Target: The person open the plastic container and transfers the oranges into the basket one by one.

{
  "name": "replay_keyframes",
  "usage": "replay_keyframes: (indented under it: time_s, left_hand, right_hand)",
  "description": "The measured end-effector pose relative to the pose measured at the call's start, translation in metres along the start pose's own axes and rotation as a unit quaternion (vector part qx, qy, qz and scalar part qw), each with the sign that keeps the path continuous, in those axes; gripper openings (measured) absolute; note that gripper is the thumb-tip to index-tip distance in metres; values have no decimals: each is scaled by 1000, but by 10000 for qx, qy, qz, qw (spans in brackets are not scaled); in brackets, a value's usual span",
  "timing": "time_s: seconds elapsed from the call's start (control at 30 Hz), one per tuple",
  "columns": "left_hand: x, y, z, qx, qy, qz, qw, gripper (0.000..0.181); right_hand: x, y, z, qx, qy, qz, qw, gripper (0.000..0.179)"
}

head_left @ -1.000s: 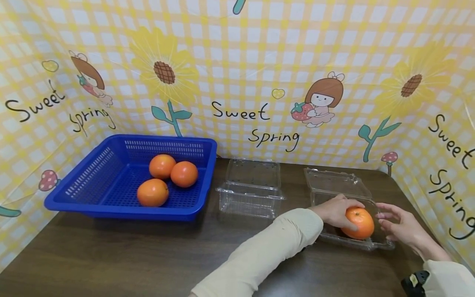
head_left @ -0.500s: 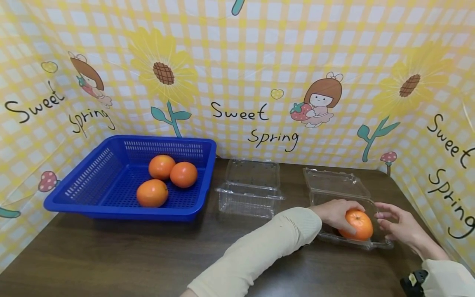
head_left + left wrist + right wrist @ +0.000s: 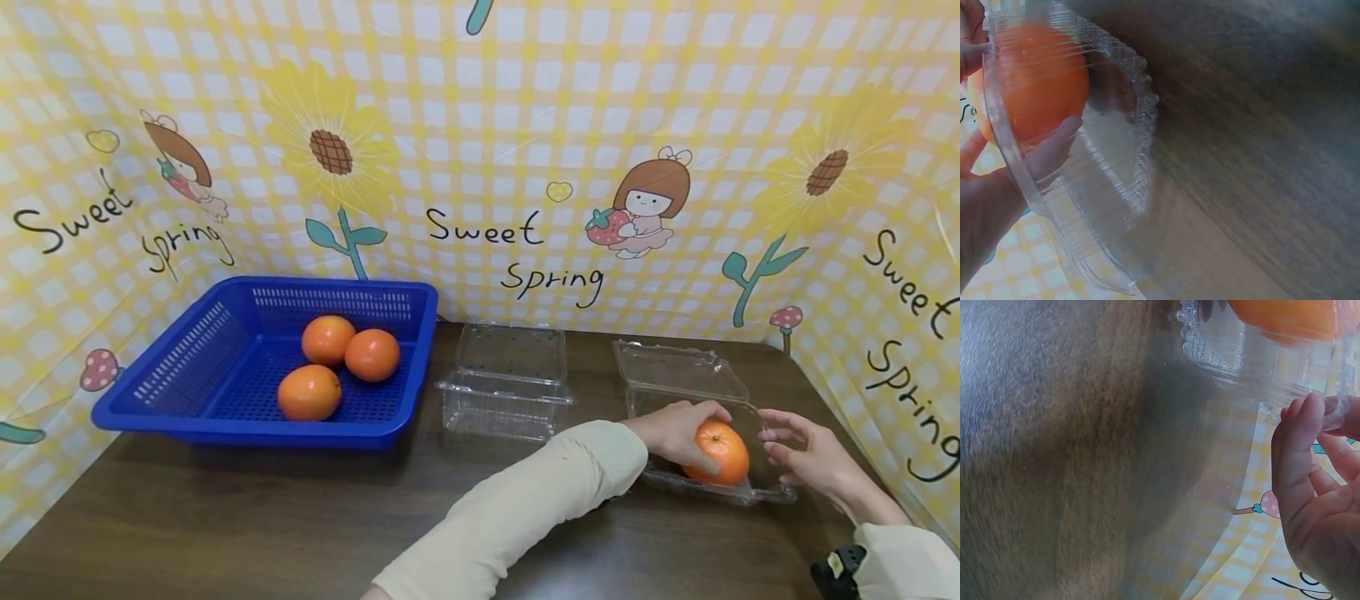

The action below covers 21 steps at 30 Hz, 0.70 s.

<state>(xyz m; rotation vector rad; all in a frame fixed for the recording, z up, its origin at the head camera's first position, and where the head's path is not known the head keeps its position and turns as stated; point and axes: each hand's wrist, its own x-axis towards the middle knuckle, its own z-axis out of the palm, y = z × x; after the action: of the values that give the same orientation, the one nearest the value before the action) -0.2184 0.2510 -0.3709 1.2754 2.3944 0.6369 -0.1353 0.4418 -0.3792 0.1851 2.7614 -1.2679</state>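
My left hand [image 3: 675,432] grips an orange [image 3: 722,457] inside the base of a clear hinged plastic container [image 3: 757,492] at the right of the table. The container's lid [image 3: 686,371] stands tilted back behind it. Through the clear wall in the left wrist view, my left thumb [image 3: 1054,150] shows against the orange. My right hand [image 3: 813,454] is at the container's right side. In the right wrist view its fingertips [image 3: 1307,406] pinch the rim. Part of the orange is hidden behind my left hand.
A second clear container [image 3: 502,408] with its lid raised stands in the middle. At the left, a blue plastic basket [image 3: 247,429] holds three oranges [image 3: 309,392]. A checked cloth [image 3: 480,150] hangs behind and along both sides of the dark wooden table [image 3: 300,517].
The orange has shifted slightly left and turned a little in my left hand. My right hand and both containers have stayed in place.
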Motion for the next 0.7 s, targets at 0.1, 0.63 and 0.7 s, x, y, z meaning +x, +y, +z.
replay_keyframes:
  time_s: [0.1, 0.63, 0.7]
  left_hand:
    - [-1, -1, 0, 53, 10, -40, 10000, 60]
    - [-4, -5, 1, 66, 238, -7, 9997, 58]
    - [-5, -5, 1, 38, 324, -10, 9995, 57]
  right_hand:
    - [0, 0, 0, 27, -7, 31, 10000, 48]
    - [1, 1, 0, 72, -1, 66, 10000, 49]
    - [2, 2, 0, 91, 20, 74, 9999, 49]
